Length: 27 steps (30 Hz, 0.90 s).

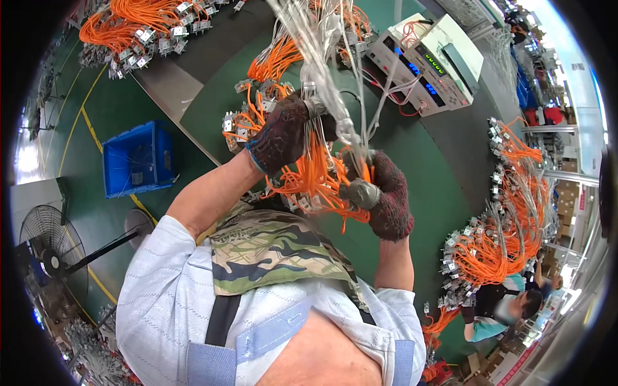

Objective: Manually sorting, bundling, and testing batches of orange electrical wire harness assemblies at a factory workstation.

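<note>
My left hand (282, 132), in a dark knitted glove, is closed around a bundle of orange cables (315, 168) just above their loops. My right hand (391, 201) wears the same kind of glove, with grey tape around the thumb. Its fingers are closed on orange cables at the lower right of that bundle. Between the hands, clear plastic-sheathed wires (322, 61) run up and away toward the far edge. More orange cables with small metal connectors (241, 125) lie beside my left hand on the green work mat (418, 161).
Electrical test instruments (450, 74) with lit displays and leads stand at the far right. Heaps of orange cables lie at far left (135, 22) and right (492, 254). A blue crate (138, 161) and a fan (51, 248) stand left; another person (505, 309) is lower right.
</note>
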Each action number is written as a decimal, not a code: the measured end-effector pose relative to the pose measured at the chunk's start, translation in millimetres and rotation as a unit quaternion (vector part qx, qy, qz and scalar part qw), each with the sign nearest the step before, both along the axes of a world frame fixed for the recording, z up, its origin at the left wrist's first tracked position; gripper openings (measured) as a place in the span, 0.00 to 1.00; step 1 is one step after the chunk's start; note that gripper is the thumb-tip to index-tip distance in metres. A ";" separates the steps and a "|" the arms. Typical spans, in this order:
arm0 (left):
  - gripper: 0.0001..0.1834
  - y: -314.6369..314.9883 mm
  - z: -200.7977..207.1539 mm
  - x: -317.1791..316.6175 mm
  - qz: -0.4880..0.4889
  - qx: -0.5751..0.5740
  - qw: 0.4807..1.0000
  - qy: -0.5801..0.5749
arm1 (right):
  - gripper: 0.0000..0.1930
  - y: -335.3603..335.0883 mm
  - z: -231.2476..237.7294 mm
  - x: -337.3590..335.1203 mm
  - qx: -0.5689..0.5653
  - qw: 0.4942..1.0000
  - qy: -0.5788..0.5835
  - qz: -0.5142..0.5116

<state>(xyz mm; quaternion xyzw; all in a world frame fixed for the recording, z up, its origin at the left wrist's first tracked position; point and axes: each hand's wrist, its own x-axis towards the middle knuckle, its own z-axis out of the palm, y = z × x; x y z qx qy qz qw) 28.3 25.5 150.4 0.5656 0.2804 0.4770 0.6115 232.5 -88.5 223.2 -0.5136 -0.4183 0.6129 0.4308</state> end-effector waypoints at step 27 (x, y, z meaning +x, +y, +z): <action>0.27 -76.9 134.1 -23.0 -0.191 -0.443 0.852 -0.205 | 0.18 -70.7 31.4 130.1 0.227 0.887 0.187 -0.356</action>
